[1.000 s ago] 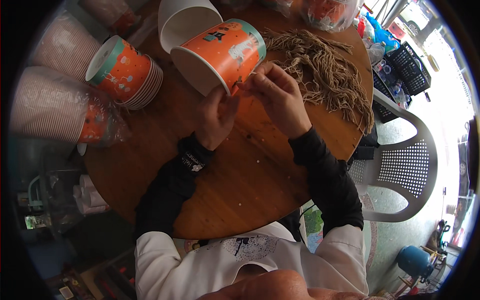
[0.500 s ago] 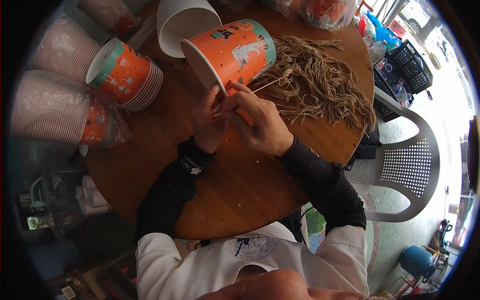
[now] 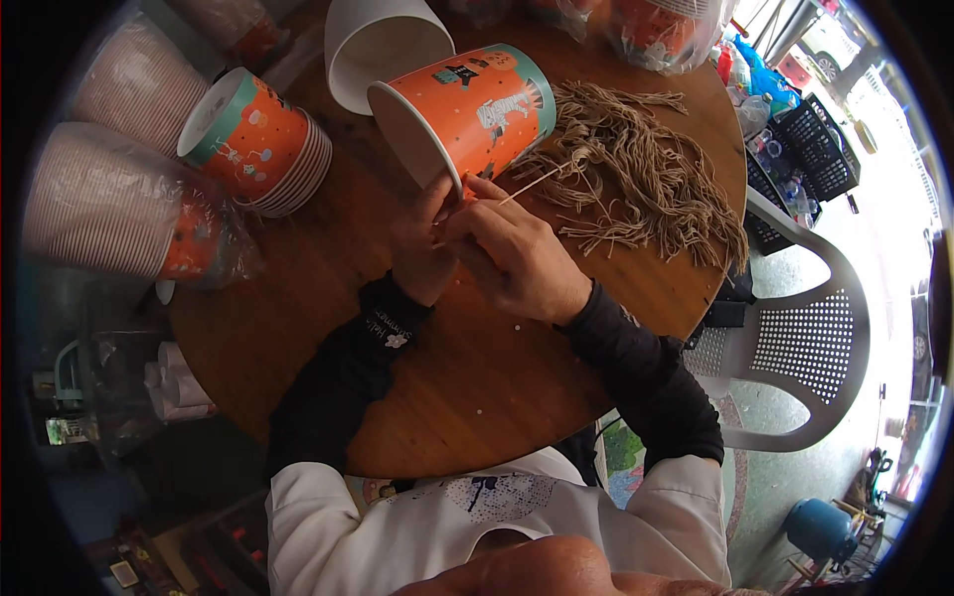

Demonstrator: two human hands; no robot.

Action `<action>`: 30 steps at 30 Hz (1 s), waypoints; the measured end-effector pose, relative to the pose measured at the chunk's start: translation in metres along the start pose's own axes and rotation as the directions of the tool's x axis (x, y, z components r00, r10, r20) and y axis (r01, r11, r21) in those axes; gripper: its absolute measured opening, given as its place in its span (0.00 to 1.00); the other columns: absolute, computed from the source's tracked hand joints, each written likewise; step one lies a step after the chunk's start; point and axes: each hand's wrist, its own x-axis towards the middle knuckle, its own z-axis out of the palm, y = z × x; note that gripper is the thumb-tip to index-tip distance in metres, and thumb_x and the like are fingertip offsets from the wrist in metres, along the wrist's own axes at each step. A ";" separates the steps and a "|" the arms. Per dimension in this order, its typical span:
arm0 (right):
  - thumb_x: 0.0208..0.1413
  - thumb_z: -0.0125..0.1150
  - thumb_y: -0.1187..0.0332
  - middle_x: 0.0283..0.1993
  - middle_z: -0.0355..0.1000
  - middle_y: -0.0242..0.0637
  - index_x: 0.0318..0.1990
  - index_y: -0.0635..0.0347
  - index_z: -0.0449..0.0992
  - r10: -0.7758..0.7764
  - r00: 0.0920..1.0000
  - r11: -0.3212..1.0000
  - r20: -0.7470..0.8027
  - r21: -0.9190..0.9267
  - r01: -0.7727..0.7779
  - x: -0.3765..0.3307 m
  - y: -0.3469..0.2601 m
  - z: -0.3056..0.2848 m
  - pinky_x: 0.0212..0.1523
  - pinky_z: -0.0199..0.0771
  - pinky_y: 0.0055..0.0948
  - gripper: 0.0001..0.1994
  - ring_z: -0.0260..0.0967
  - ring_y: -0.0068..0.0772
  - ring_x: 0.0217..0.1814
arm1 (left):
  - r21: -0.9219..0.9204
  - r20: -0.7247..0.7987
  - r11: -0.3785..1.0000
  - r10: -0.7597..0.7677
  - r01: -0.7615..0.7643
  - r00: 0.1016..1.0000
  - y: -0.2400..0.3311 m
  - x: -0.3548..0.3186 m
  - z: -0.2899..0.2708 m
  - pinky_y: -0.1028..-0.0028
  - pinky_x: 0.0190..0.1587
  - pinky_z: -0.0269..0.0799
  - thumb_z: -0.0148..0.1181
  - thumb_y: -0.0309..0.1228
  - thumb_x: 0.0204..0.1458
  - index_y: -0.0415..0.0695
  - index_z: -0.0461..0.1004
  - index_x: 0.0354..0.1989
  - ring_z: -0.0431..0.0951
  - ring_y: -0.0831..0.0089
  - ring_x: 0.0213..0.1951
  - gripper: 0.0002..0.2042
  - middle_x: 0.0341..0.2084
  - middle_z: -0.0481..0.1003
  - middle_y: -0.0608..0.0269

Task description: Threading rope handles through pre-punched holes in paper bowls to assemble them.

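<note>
An orange and teal paper bucket (image 3: 482, 107) with printed figures lies tilted on its side on the table, its white-edged mouth turned toward the lower left. My left hand (image 3: 424, 256) is closed at the near edge of the rim, partly shadowed. Against the same spot, my right hand (image 3: 524, 256) pinches a thin beige cord (image 3: 534, 186), which trails up to the right. The cord ends between the fingers are hidden. Just right of the bucket lies a loose heap of similar beige cords (image 3: 651, 174).
A white bucket (image 3: 348, 45) stands behind. To the left are a nested orange stack (image 3: 263, 149) and plastic-wrapped stacks (image 3: 104, 214). Another wrapped stack (image 3: 664, 35) is at the far edge of the round wooden table (image 3: 467, 382). A grey chair (image 3: 845, 268) and black crates (image 3: 817, 144) stand right.
The whole view has shifted slightly. Both hands stay together at the bucket's rim, with only small finger movement; the cord still runs from my right hand.
</note>
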 end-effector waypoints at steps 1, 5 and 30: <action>0.48 0.58 0.81 0.35 0.73 0.38 0.37 0.61 0.72 -0.013 1.000 1.000 0.006 -0.013 0.013 0.000 0.000 0.000 0.68 0.59 0.48 0.09 0.73 0.45 0.44 | 0.061 0.013 0.998 0.010 -0.011 1.000 0.004 0.000 -0.001 0.72 0.44 0.77 0.55 0.19 0.52 0.38 0.66 0.58 0.78 0.72 0.42 0.23 0.41 0.76 0.56; 0.48 0.58 0.80 0.34 0.72 0.39 0.37 0.60 0.72 -0.013 1.000 0.999 0.007 -0.035 0.013 0.000 0.002 0.000 0.67 0.60 0.48 0.08 0.72 0.46 0.43 | 0.260 0.064 0.959 0.100 -0.113 0.993 0.001 0.000 -0.003 0.72 0.40 0.76 0.56 0.19 0.50 0.38 0.67 0.57 0.80 0.67 0.38 0.22 0.38 0.77 0.52; 0.59 0.56 0.76 0.35 0.70 0.30 0.38 0.66 0.71 0.382 0.911 0.909 -0.157 0.242 -0.340 -0.003 0.032 -0.010 0.39 0.68 0.18 0.03 0.66 0.15 0.37 | -0.004 -0.005 0.998 0.065 -0.065 0.998 0.006 0.003 -0.007 0.80 0.37 0.73 0.57 0.22 0.57 0.36 0.72 0.46 0.78 0.80 0.35 0.09 0.35 0.78 0.61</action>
